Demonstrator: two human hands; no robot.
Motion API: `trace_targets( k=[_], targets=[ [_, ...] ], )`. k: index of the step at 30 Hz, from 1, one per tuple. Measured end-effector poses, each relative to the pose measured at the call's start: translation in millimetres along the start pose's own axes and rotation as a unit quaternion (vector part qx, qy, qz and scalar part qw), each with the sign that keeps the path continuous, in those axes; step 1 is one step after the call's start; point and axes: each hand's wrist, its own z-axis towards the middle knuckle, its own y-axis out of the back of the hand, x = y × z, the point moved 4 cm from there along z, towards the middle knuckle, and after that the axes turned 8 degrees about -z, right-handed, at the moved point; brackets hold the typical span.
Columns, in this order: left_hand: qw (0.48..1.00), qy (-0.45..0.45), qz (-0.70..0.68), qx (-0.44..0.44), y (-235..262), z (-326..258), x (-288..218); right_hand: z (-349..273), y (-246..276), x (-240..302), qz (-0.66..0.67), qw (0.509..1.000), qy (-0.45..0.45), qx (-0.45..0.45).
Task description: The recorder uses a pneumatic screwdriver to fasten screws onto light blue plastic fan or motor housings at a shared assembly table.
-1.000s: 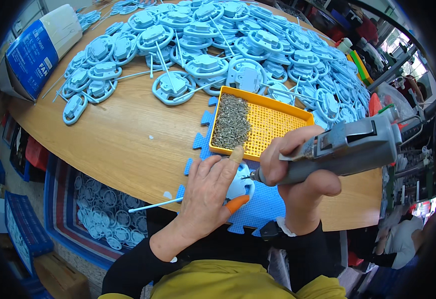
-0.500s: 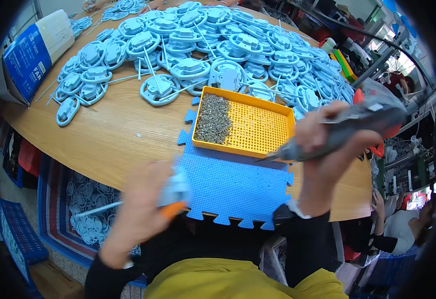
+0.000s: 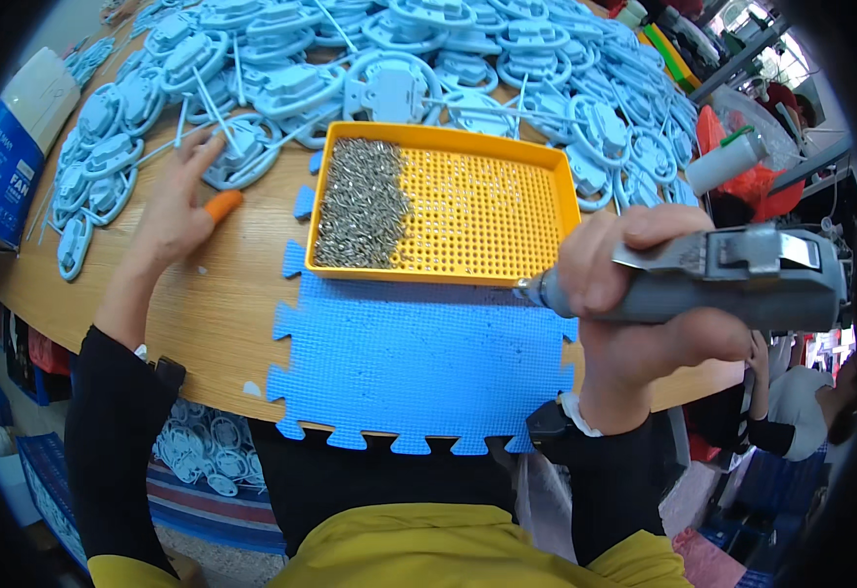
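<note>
My left hand (image 3: 175, 218), with an orange cover (image 3: 222, 205) on the thumb, reaches to the front left of a heap of light-blue plastic parts. Its fingers are spread at the edge of one round part with a thin rod (image 3: 242, 155); whether they touch it I cannot tell. In my right hand (image 3: 616, 343) is a grey power screwdriver (image 3: 742, 279), held sideways with the tip pointing left. That tip is by the lower right corner of a yellow perforated tray (image 3: 428, 273). Small metal screws (image 3: 358, 206) are piled in the tray's left part, and others stand in its holes.
Beneath and before the tray lies a blue foam mat (image 3: 428, 363) on the wooden table (image 3: 215, 323). More light-blue parts (image 3: 389, 93) are heaped across the back. A blue-and-white box (image 3: 12, 162) stands far left. Below the table edge, a crate holds similar parts (image 3: 208, 451). Another person (image 3: 796, 416) sits at right.
My left hand has moved from the mat's left edge up to the heap, and the light-blue part it held is gone from it. The screwdriver stays in my right hand. The view has shifted.
</note>
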Motion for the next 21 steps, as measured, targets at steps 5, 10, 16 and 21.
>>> trace_targets(
  k=[5,10,16,21],
  targets=[
    [0.998,-0.009,0.047,-0.045,-1,-12,-15,-11,-1,-20,-0.043,0.998,-0.037,-0.014],
    [0.995,0.033,0.093,-0.019,17,-68,-52,-7,1,-11,0.011,1.000,-0.006,0.009],
    [0.986,0.042,0.130,-0.097,20,-143,-165,-4,10,26,0.118,0.993,0.009,0.021],
    [0.995,-0.011,-0.056,-0.088,-34,-137,-216,-7,2,35,0.175,0.981,-0.003,0.087]
  ],
)
